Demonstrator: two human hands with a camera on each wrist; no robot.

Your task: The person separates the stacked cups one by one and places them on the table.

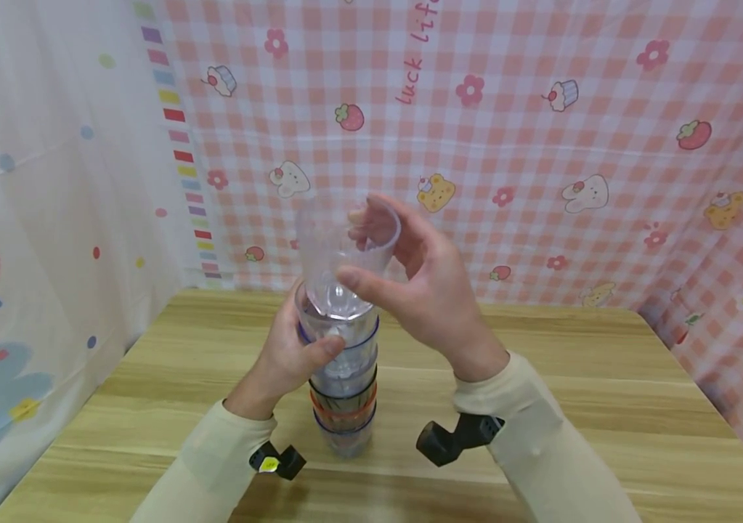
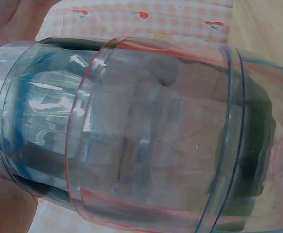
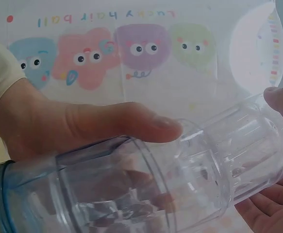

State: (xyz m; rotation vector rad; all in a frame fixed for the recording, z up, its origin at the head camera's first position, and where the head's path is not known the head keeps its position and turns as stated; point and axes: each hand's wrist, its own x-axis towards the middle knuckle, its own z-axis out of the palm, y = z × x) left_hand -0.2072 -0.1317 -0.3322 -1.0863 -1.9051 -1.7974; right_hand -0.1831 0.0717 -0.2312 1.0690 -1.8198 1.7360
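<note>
A clear plastic cup [image 1: 322, 250] is held between the thumb and fingers of my right hand [image 1: 436, 294]. It stands upright, slightly tilted, its base inside the mouth of the top cup of a tall stack. That stack of nested clear cups [image 1: 345, 418] has blue, black and orange rims. My left hand [image 1: 286, 356] grips it near the top, thumb across the front. In the left wrist view, an orange-rimmed cup [image 2: 146, 126] fills the middle. The right wrist view shows the clear cup [image 3: 250, 145] entering the stack. Whether the stack's bottom touches the table cannot be told.
The wood-grain table [image 1: 574, 436] stretches to both sides. Behind it hangs a pink checked cloth [image 1: 508, 145], and a white patterned cloth [image 1: 51, 181] hangs at the left. Small black cameras [image 1: 459, 436] are strapped to both wrists.
</note>
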